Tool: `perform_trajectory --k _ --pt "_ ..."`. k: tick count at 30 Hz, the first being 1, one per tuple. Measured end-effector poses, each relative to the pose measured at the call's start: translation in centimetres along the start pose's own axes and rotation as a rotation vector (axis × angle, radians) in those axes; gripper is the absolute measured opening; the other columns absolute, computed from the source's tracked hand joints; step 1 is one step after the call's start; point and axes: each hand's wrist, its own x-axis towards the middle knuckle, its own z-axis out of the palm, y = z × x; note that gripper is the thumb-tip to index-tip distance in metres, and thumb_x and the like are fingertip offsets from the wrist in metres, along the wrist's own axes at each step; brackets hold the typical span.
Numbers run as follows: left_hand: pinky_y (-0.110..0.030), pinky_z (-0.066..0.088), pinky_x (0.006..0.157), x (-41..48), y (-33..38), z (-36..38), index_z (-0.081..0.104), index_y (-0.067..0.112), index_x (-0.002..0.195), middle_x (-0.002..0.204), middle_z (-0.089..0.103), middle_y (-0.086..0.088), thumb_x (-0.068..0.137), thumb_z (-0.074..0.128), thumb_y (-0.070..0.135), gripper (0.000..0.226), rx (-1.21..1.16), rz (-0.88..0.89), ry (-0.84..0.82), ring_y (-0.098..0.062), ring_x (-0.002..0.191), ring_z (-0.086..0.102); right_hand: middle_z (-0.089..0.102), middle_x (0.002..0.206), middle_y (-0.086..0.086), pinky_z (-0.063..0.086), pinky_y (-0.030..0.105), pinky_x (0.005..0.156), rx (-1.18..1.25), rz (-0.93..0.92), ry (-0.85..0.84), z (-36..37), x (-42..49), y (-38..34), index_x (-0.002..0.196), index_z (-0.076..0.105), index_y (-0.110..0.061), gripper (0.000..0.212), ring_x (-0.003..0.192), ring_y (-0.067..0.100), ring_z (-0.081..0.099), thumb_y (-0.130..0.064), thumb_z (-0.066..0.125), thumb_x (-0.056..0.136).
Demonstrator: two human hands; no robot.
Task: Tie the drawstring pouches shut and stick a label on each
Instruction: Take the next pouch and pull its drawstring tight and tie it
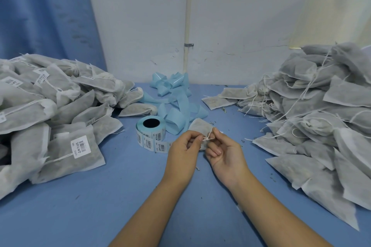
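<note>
- Both hands are curled at mid-bench: our left hand and right hand each pinch an end of the string at the mouth of the pouch.
- We should pull the ends apart evenly, so the knot seats against the gathered neck without tearing it.
- We see thin, gauzy white fabric, flat and squarish, with dark filling showing through; the string looks fine and soft.
- Our label roll stands just left, with barcode stickers on pale blue backing.

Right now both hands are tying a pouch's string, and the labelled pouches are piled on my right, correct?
No: the head view shows the left hand and right hand pinching the string, but the labelled pouches piled on your left.
</note>
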Motion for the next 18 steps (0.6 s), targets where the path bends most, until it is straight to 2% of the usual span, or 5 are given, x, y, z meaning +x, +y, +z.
perform_trajectory --k 9,12,15,18 --pt "-0.004 0.039 0.063 0.11 -0.03 0.07 0.066 0.018 0.084 0.077 0.065 0.008 0.094 0.056 0.013 0.015 0.030 -0.030 0.035 0.007 0.067 0.054 0.045 0.065 -0.003 0.020 0.014 0.037 0.014 -0.008 0.008 0.03 -0.12 0.06 0.072 0.047 -0.011 0.012 0.034 0.004 0.024 -0.014 0.058 0.074" --pt "-0.005 0.039 0.061 0.02 0.03 0.10 0.064 0.022 0.082 0.074 0.063 0.011 0.093 0.053 0.007 0.021 0.030 -0.039 0.026 0.008 0.063 0.054 0.044 0.065 -0.003 0.021 0.014 0.037 0.028 0.000 0.006 -0.01 -0.17 0.05 0.071 0.047 -0.011 0.013 0.034 0.004 0.025 -0.014 0.059 0.074" --pt "-0.008 0.040 0.072 -0.20 -0.30 0.22 0.060 0.025 0.095 0.094 0.061 0.013 0.086 0.052 -0.001 0.029 0.201 0.040 -0.035 0.005 0.085 0.053 0.044 0.065 -0.003 0.024 0.015 0.037 0.042 0.006 0.009 -0.01 -0.30 -0.20 0.071 0.049 -0.012 0.012 0.037 0.004 0.027 -0.014 0.060 0.074" --pt "-0.014 0.038 0.081 -0.29 -0.91 0.09 0.059 0.019 0.110 0.103 0.057 0.011 0.074 0.050 -0.010 0.048 0.472 0.218 0.001 -0.005 0.102 0.038 0.051 0.065 -0.003 0.028 0.015 0.038 0.052 0.040 0.001 0.07 -0.52 -0.52 0.073 0.055 -0.013 0.009 0.040 0.006 0.030 -0.016 0.063 0.072"
